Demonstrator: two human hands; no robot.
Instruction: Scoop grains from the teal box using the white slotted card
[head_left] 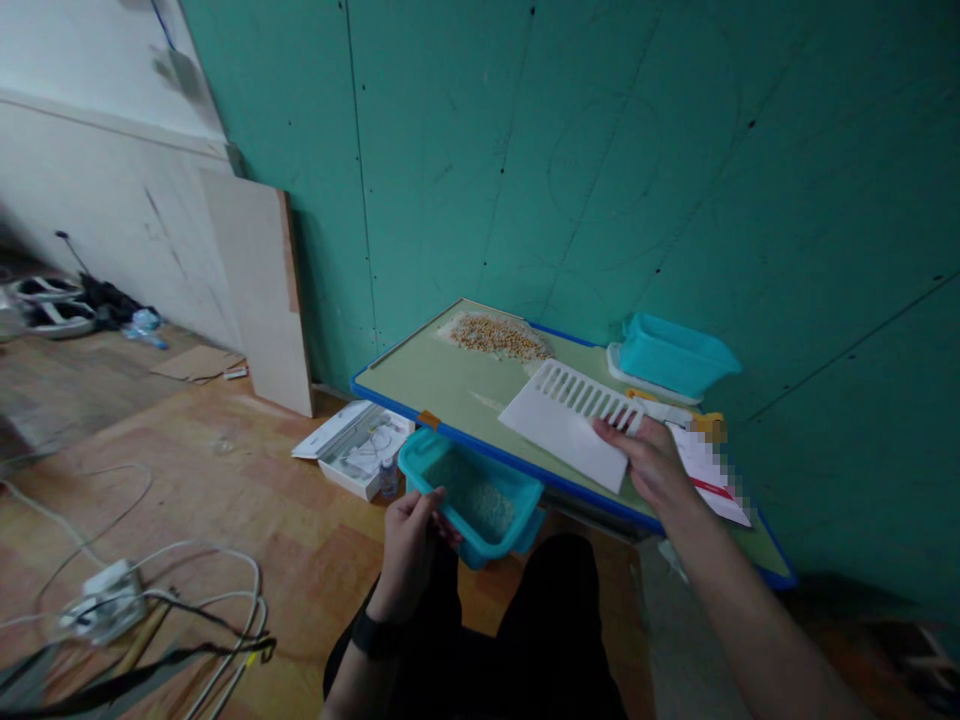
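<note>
My left hand [414, 535] grips the near rim of a teal plastic tub [472, 492] that holds white grains, held just below the front edge of a small green table [442, 385] with a blue border. My right hand [651, 462] is closed on the corner of a white slotted plastic board [570, 420] that lies on the table. A pile of yellow kernels [496, 336] is spread at the table's far corner by the wall.
A second teal tub [673, 355] stands on a white lid at the back right of the table, with papers [705, 470] beside it. On the wooden floor are an open white box [356, 447], a leaning board [259, 290] and tangled cables with a power strip [112, 600].
</note>
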